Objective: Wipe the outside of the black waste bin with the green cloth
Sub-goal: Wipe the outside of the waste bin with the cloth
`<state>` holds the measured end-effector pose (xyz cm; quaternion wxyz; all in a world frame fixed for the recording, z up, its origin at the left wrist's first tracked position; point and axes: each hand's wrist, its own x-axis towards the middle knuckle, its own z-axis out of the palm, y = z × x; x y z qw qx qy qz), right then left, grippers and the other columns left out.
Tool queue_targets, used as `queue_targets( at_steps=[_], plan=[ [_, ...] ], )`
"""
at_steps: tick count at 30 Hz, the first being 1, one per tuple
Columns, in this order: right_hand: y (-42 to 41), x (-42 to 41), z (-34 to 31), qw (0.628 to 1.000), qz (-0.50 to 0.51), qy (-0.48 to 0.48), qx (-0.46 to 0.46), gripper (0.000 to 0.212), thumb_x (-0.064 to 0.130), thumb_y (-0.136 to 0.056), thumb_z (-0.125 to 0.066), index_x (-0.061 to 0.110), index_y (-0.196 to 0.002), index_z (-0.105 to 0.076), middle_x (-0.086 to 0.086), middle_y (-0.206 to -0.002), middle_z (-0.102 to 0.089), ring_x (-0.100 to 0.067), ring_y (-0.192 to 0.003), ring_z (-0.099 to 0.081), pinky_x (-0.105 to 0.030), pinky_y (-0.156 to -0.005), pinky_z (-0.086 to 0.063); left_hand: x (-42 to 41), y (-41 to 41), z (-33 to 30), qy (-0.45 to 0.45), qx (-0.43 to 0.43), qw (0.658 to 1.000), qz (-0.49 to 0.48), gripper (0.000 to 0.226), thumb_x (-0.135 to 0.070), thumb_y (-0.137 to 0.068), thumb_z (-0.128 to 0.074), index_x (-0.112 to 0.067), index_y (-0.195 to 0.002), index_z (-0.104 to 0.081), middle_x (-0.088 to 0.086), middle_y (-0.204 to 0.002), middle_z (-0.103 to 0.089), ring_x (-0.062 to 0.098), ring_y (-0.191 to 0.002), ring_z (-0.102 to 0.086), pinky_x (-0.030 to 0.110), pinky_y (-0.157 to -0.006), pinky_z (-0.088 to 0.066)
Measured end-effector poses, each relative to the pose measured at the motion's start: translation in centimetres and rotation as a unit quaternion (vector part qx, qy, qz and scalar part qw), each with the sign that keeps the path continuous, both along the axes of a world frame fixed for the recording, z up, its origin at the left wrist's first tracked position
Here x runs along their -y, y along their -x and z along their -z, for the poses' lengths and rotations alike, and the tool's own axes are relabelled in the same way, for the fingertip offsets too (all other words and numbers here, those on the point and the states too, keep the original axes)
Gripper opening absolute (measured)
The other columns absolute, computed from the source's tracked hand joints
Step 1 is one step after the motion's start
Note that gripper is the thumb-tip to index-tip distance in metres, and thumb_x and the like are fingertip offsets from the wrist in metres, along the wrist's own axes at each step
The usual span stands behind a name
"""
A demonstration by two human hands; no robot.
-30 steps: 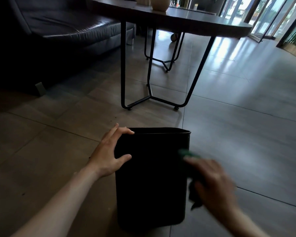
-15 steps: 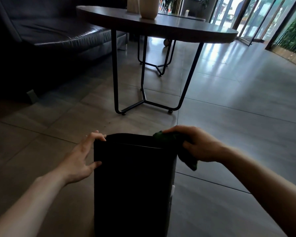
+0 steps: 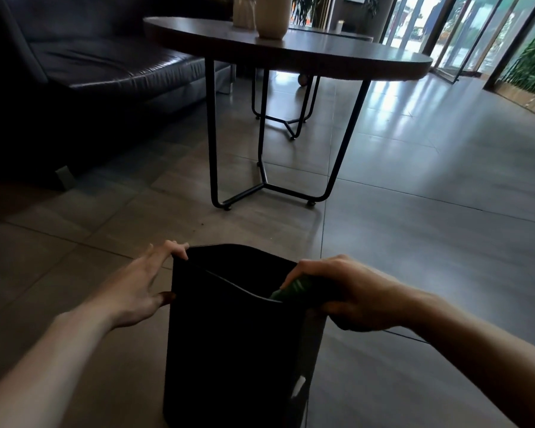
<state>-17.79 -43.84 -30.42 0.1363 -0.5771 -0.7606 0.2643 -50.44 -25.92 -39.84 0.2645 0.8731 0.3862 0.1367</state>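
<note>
The black waste bin [image 3: 229,350] stands on the tiled floor at the bottom centre, its open top facing up. My left hand [image 3: 136,288] grips its left top corner, fingertips over the rim and thumb against the side. My right hand [image 3: 349,295] presses the green cloth [image 3: 291,290] onto the bin's right rim. Only a small green fold of the cloth shows under my fingers; the rest is hidden by the hand.
A round dark table [image 3: 291,54] on black metal legs [image 3: 263,183] stands just beyond the bin, with a pale vase [image 3: 272,17] on top. A dark leather sofa [image 3: 90,72] fills the left. Glass doors [image 3: 464,35] lie far right; open tiled floor stretches to the right.
My right hand carried the cloth from the bin's right side up onto the right rim. The left hand slid up to the top corner. The camera tilted upward.
</note>
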Motion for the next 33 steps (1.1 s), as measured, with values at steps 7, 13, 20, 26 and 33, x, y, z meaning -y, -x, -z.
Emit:
queue_targets(
  at_steps=[7, 13, 20, 26, 33],
  plan=[
    [1.2, -0.5, -1.1, 0.993, 0.069, -0.091, 0.037, 0.039, 0.027, -0.09, -0.075, 0.036, -0.125, -0.059, 0.015, -0.108, -0.072, -0.008, -0.101, -0.067, -0.039, -0.088, -0.056, 3.7, -6.1, -3.5, -0.07, 0.15, 0.986, 0.034, 0.058, -0.044, -0.086, -0.074, -0.047, -0.136, -0.045, -0.03, -0.145, -0.041, -0.019, -0.139, -0.025, 0.037, -0.121, -0.028],
    [0.3, -2.4, -0.7, 0.987, 0.129, -0.084, 0.054, 0.033, 0.026, -0.087, -0.075, 0.042, -0.108, -0.055, 0.017, -0.091, -0.064, -0.013, -0.089, -0.062, -0.033, -0.08, -0.05, 8.0, -11.7, -4.0, -0.079, 0.179, 0.971, 0.141, 0.08, -0.049, -0.082, -0.072, -0.041, -0.15, -0.03, -0.022, -0.15, -0.043, 0.003, -0.139, -0.043, 0.042, -0.11, -0.045],
    [0.7, -2.5, 2.2, 0.962, 0.169, -0.217, -0.008, 0.044, 0.007, -0.084, -0.068, 0.027, -0.122, -0.063, 0.006, -0.116, -0.068, -0.02, -0.11, -0.064, -0.048, -0.094, -0.051, 8.0, -11.9, -1.8, -0.09, 0.186, 0.974, 0.095, 0.091, -0.05, -0.086, -0.071, -0.037, -0.157, -0.016, -0.039, -0.155, -0.016, -0.01, -0.145, -0.024, 0.026, -0.117, -0.033],
    [1.4, 0.3, 6.3, 0.878, 0.25, -0.402, -0.068, 0.051, 0.01, -0.085, -0.059, 0.03, -0.133, -0.056, 0.002, -0.129, -0.06, -0.025, -0.119, -0.06, -0.051, -0.092, -0.052, 6.5, -11.4, -1.5, -0.096, 0.167, 0.976, 0.101, 0.071, -0.036, -0.092, -0.069, -0.037, -0.153, -0.032, -0.02, -0.163, -0.025, 0.0, -0.152, -0.012, 0.043, -0.125, -0.022],
    [4.4, 4.0, 14.3, 0.921, 0.079, -0.35, 0.151, 0.059, 0.037, -0.096, -0.064, 0.033, -0.151, -0.045, -0.004, -0.162, -0.039, -0.03, -0.156, -0.023, -0.062, -0.118, -0.032, 4.3, -10.1, -1.1, -0.05, 0.183, 0.98, 0.061, 0.067, -0.014, -0.088, -0.073, -0.037, -0.145, -0.047, -0.018, -0.157, -0.039, 0.003, -0.151, -0.021, 0.046, -0.123, -0.025]
  ],
)
